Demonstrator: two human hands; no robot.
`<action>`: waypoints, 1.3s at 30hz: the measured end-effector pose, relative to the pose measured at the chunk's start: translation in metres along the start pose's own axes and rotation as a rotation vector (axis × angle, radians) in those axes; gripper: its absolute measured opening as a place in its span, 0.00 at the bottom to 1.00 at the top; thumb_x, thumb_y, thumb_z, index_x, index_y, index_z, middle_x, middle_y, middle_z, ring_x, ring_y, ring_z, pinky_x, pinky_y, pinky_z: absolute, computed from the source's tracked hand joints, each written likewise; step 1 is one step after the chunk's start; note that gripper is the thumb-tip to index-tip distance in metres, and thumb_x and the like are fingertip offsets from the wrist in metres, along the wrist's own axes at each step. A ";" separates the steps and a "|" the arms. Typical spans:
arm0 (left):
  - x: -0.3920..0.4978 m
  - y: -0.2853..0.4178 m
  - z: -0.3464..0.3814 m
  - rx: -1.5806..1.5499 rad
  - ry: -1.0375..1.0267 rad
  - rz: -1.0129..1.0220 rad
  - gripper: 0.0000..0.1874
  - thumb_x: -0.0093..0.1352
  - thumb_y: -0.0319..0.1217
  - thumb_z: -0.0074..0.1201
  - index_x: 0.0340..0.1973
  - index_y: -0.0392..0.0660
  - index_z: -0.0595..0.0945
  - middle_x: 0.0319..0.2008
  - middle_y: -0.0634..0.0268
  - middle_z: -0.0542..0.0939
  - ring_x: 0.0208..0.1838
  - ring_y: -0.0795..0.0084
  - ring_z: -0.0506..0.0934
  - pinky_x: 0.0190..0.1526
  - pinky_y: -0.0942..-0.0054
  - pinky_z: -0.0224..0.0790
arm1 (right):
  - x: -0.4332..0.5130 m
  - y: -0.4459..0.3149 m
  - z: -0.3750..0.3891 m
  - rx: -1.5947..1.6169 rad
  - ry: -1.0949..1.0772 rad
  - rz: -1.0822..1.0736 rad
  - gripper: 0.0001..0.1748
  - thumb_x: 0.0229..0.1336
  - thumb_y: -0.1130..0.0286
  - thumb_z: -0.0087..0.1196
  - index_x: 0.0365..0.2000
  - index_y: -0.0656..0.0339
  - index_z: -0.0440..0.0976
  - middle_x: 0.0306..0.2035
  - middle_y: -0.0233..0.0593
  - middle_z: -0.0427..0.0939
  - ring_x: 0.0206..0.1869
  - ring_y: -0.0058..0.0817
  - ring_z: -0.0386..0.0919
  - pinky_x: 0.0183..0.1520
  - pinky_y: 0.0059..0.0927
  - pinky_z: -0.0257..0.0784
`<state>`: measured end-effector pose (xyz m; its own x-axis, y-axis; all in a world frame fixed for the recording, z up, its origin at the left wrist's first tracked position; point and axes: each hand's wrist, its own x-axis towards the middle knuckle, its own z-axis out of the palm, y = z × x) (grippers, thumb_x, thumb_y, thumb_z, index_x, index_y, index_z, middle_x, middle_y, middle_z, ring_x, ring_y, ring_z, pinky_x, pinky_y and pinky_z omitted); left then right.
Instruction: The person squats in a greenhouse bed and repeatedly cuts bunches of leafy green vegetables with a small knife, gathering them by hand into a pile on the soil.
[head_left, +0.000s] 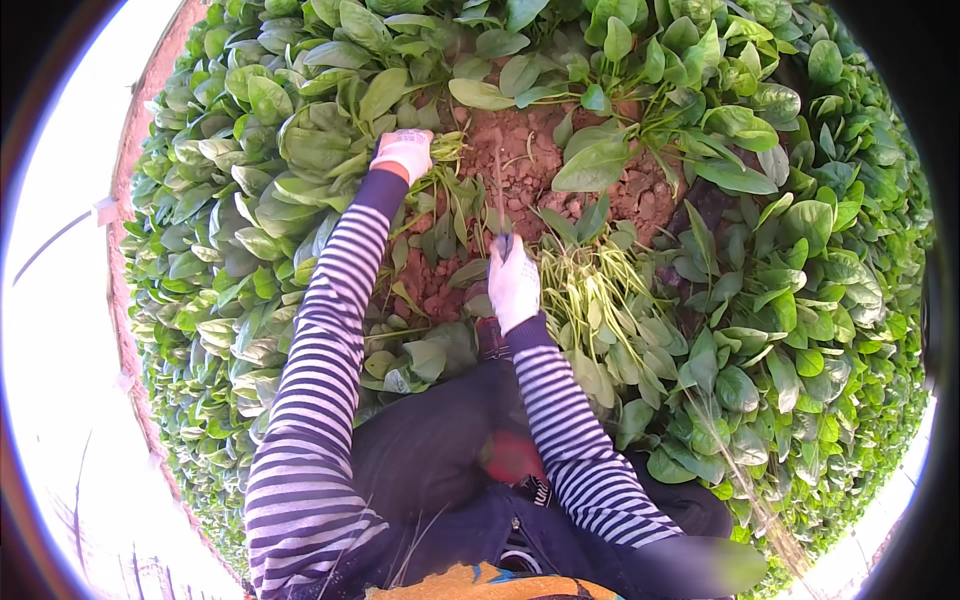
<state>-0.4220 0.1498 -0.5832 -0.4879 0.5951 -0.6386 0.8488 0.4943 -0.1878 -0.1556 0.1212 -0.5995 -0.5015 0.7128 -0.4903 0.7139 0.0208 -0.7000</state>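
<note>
My left hand (405, 150), in a white glove, is closed around the stems of a bunch of spinach (324, 142). Its leaves spread to the left of the glove, while the pale stem ends (450, 145) stick out on the right. Gloved the same way, my right hand (515, 285) grips a thin, long-bladed tool (500, 180) that points away from me over bare reddish soil (529, 161). The tool's exact kind is unclear, and my fingers hide most of its handle. Just right of that hand lies a heap of pulled or cut spinach (600, 300), stems facing away from me.
Standing spinach plants (817, 300) surround the soil patch. One leafy clump (637, 127) leans over its far right side. Loose leaves (427, 356) lie near my knees. A dry stalk (750, 495) slants across the lower right. Beyond the left edge of the plants runs a strip of soil (120, 247).
</note>
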 end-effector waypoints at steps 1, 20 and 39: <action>-0.004 0.001 0.009 0.044 0.024 -0.001 0.24 0.66 0.44 0.57 0.54 0.46 0.75 0.52 0.55 0.79 0.56 0.59 0.77 0.55 0.60 0.69 | 0.005 -0.010 -0.003 -0.031 0.048 -0.026 0.19 0.67 0.58 0.45 0.48 0.64 0.70 0.37 0.58 0.80 0.42 0.53 0.78 0.45 0.50 0.71; -0.059 -0.041 0.125 0.440 0.653 0.127 0.24 0.67 0.31 0.45 0.60 0.52 0.72 0.45 0.63 0.77 0.52 0.60 0.73 0.60 0.60 0.61 | -0.036 0.033 0.025 -0.008 0.016 -0.135 0.25 0.67 0.53 0.44 0.50 0.65 0.68 0.31 0.59 0.80 0.36 0.54 0.79 0.40 0.53 0.72; -0.034 -0.070 0.088 0.419 0.509 0.170 0.17 0.68 0.28 0.44 0.53 0.51 0.73 0.54 0.60 0.75 0.57 0.60 0.73 0.57 0.61 0.64 | 0.045 -0.024 0.059 -0.259 -0.208 -0.129 0.19 0.65 0.56 0.45 0.46 0.61 0.67 0.33 0.56 0.81 0.38 0.52 0.80 0.41 0.52 0.72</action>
<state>-0.4473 0.0390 -0.6144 -0.2886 0.9177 -0.2731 0.8794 0.1412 -0.4547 -0.2241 0.1120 -0.6355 -0.6652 0.5353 -0.5206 0.7252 0.2968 -0.6213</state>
